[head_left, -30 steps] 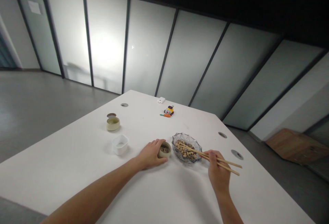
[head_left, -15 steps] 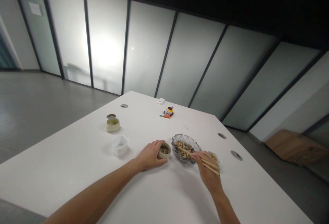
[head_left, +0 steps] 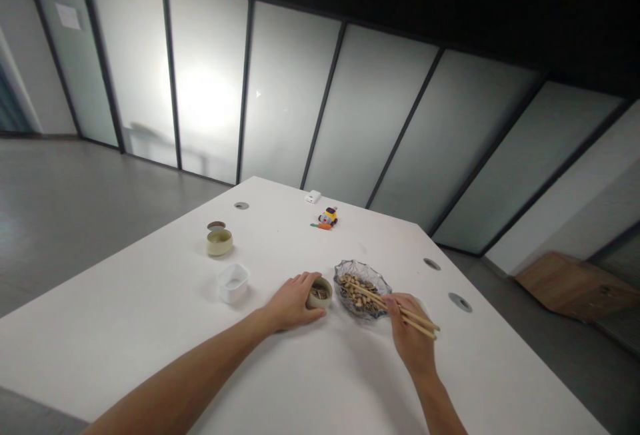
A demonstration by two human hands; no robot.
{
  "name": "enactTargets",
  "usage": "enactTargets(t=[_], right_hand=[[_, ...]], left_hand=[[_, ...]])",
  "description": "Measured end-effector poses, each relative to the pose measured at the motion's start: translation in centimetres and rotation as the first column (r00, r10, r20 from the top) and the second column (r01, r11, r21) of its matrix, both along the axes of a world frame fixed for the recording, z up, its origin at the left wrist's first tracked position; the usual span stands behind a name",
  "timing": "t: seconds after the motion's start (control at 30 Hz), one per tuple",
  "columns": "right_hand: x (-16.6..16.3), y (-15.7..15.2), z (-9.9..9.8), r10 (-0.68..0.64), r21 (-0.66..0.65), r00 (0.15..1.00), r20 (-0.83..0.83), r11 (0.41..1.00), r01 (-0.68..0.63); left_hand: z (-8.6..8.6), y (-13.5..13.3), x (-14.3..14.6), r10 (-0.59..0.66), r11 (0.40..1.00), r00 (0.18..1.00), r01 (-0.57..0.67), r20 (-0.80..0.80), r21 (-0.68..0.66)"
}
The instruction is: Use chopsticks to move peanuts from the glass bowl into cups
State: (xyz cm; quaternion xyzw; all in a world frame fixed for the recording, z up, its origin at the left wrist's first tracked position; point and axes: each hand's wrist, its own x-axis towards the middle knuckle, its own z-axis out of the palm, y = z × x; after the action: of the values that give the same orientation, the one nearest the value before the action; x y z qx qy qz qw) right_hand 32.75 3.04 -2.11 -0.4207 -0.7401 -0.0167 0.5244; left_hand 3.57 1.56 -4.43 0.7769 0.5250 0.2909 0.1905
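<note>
My left hand [head_left: 294, 300] is curled around the left side of a small beige cup [head_left: 327, 302] that stands on the table and holds some dark, thin seeds or shells. In my right hand [head_left: 411, 332] is a pair of wooden chopsticks [head_left: 420, 324]. Their tips reach into a clear glass bowl [head_left: 381, 280], just right of the cup, among a mix of pale and dark pieces [head_left: 361, 292] that look like peanuts and seeds. Behind the right hand, a white container is mostly hidden.
On the white table [head_left: 280, 382], a white plastic tub [head_left: 233, 284] and a greenish-beige bowl [head_left: 219, 243] stand to the left. Farther back are a toy vehicle [head_left: 329, 216], a toy carrot [head_left: 324, 226] and a white box [head_left: 313, 196]. Round cable holes [head_left: 460, 302] dot the tabletop.
My right hand has shifted slightly right with the chopsticks, covering more of the white container behind it. The chopstick tips are still in the glass bowl. My left hand has stayed on the cup.
</note>
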Motion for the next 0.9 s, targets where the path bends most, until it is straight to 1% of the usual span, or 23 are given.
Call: enactTargets(t=[0.13, 0.3, 0.4, 0.5, 0.6, 0.8, 0.9], right_hand=[[0.0, 0.0, -0.2, 0.003, 0.000, 1.000, 0.010, 1.000, -0.003], [-0.5, -0.1, -0.4, 0.090, -0.045, 0.994, 0.057, 0.995, -0.087], [-0.6, -0.2, -0.3, 0.120, -0.064, 0.992, 0.041, 0.991, -0.118], [-0.6, -0.2, -0.3, 0.119, -0.080, 0.993, 0.022, 0.990, -0.117], [-0.5, -0.1, -0.3, 0.093, -0.096, 0.996, 0.017, 0.991, -0.091], [0.3, 0.2, -0.6, -0.037, -0.102, 0.998, -0.051, 0.994, 0.032], [0.7, 0.6, -0.9, -0.072, -0.177, 0.986, -0.152, 0.983, 0.044]], left_hand=[[-0.3, 0.1, 0.0, -0.003, 1.000, 1.000, 0.003, 0.004, 0.011], [-0.3, 0.1, 0.1, 0.000, 1.000, 1.000, 0.000, -0.002, 0.021], [-0.1, 0.0, 0.1, 0.003, 1.000, 1.000, -0.003, -0.008, 0.015], [0.0, 0.0, 0.2, 0.006, 1.000, 1.000, -0.005, -0.010, 0.018], [0.0, -0.1, 0.2, 0.006, 1.000, 1.000, -0.006, -0.009, 0.018], [-0.3, 0.1, 0.1, -0.007, 1.000, 1.000, 0.007, -0.002, 0.028], [-0.4, 0.2, 0.1, -0.007, 1.000, 1.000, 0.007, -0.008, 0.022]])
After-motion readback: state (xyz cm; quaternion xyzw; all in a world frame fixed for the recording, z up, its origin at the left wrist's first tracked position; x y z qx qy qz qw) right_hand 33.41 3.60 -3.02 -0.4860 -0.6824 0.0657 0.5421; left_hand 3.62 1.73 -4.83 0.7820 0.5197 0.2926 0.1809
